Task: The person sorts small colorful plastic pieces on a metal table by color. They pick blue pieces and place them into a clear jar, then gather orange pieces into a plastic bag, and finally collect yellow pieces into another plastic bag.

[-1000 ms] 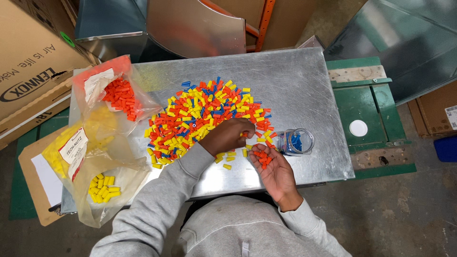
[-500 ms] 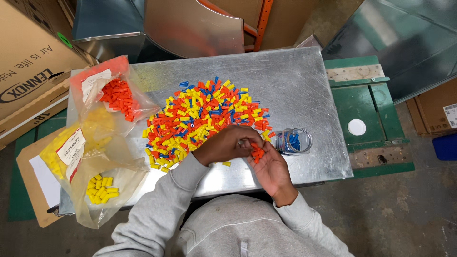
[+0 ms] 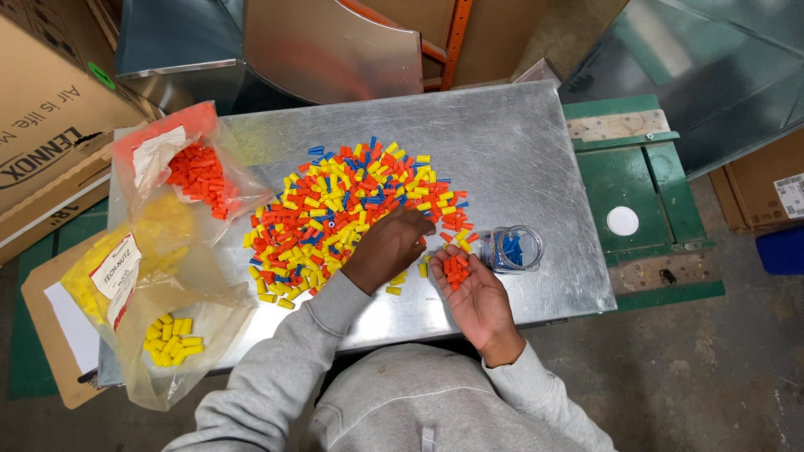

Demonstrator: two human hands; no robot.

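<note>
A mixed pile of small orange, yellow and blue wire caps (image 3: 352, 213) is spread over a scratched metal sheet (image 3: 519, 151). My left hand (image 3: 387, 247) reaches into the near right edge of the pile, fingers curled down onto the caps. My right hand (image 3: 473, 293) lies palm up beside it, cupping several orange caps (image 3: 456, 268). A clear jar with blue caps (image 3: 511, 249) lies on its side just right of that palm.
Clear plastic bags sit at the left: one with orange caps (image 3: 193, 172), one with yellow caps (image 3: 163, 335). Cardboard boxes (image 3: 42, 142) stand at far left, sheet-metal ducting (image 3: 335, 42) behind. A green frame with a white disc (image 3: 622, 221) lies at right.
My two hands had come together over the pile's edge; now they have parted, the left hand back on the pile, the right palm lowered and open upward with orange caps.
</note>
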